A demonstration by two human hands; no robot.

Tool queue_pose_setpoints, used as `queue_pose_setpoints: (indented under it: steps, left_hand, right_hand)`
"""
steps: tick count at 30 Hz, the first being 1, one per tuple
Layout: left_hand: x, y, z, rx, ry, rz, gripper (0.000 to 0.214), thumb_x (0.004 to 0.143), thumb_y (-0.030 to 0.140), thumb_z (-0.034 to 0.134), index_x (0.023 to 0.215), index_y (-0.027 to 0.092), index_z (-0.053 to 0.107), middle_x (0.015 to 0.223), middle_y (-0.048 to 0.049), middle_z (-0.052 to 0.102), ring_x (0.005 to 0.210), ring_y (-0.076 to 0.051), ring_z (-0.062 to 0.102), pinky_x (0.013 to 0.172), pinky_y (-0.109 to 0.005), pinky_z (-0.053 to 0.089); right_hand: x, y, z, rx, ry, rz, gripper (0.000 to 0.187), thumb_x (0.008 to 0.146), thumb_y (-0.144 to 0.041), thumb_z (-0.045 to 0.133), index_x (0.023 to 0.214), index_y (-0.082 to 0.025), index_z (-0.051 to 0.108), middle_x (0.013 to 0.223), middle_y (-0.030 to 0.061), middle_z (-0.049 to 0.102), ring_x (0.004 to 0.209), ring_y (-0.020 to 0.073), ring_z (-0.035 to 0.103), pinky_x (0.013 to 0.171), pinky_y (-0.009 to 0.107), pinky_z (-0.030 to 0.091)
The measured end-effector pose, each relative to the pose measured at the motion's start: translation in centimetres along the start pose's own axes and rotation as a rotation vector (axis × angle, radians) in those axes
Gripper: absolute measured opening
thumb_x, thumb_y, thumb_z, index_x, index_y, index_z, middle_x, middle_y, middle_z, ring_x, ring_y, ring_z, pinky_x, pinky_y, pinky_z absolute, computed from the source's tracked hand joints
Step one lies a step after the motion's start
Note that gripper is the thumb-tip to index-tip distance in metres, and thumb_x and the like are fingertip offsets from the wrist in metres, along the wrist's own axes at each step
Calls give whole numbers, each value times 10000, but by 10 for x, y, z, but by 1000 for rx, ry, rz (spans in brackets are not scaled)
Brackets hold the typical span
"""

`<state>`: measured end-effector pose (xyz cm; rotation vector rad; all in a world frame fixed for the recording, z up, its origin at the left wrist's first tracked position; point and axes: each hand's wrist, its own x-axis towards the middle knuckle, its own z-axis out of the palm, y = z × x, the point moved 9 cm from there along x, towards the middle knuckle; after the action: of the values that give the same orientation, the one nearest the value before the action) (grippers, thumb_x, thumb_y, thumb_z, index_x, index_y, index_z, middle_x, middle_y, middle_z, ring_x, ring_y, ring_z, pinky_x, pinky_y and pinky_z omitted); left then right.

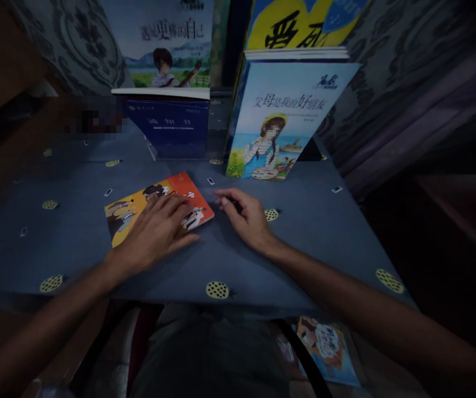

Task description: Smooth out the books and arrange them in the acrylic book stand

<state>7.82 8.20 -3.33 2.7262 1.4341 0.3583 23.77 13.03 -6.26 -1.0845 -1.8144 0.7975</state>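
Observation:
A thin orange and yellow picture-covered book (183,185) lies flat on the table, turned at an angle. My left hand (157,229) rests palm down on its cover with the fingers stretched out, hiding part of the artwork. Just right of the book's corner, my right hand (248,218) is by the tablecloth, holding nothing visible. Its index finger points left, the thumb is slightly apart from it, and the other fingers curl loosely underneath. Behind it stands an upright light-blue book (258,99) with a painted figure in a yellow hat.
A dark blue booklet (175,130) stands upright before a taller book (158,33) at the back left. Behind the light-blue book is a yellow and blue cover (279,25). The tablecloth (254,276) has pineapple prints. Another colourful book (329,354) lies below the table's front edge.

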Motion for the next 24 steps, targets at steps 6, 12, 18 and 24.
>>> queue_pose_setpoints:
  steps: [6, 12, 18, 24]
  left_hand:
    - [6, 18, 8, 232, 51, -51, 379, 976, 347, 608, 1269, 108, 635, 1286, -203, 673, 1219, -385, 609, 1037, -559, 497]
    - [14, 28, 10, 364, 99, -66, 344, 1022, 335, 513, 1219, 100, 668, 1223, -213, 706, 1126, -361, 669, 890, -475, 578]
    - [15, 32, 8, 417, 110, -64, 378, 1054, 352, 468, 1257, 106, 671, 1272, -183, 723, 1146, -322, 696, 876, -410, 595]
    - [15, 38, 6, 477, 140, -15, 376, 1054, 338, 473, 1231, 90, 693, 1228, -175, 750, 1058, -314, 738, 792, -385, 602]
  right_hand:
    - [1, 7, 9, 123, -99, 89, 268, 995, -225, 485, 1185, -186, 671, 934, 42, 800, 820, 165, 742, 764, 295, 546]
    - [3, 8, 6, 116, -106, 137, 254, 968, -146, 499, 1134, -172, 689, 887, 40, 803, 810, 168, 753, 749, 287, 541]
    - [2, 9, 3, 153, -105, 171, 248, 954, -113, 524, 1113, -179, 703, 889, 36, 799, 871, 166, 764, 783, 277, 549]
    - [0, 8, 2, 191, -119, 173, 237, 964, -117, 534, 1122, -175, 700, 828, 11, 782, 841, 153, 756, 761, 260, 536]
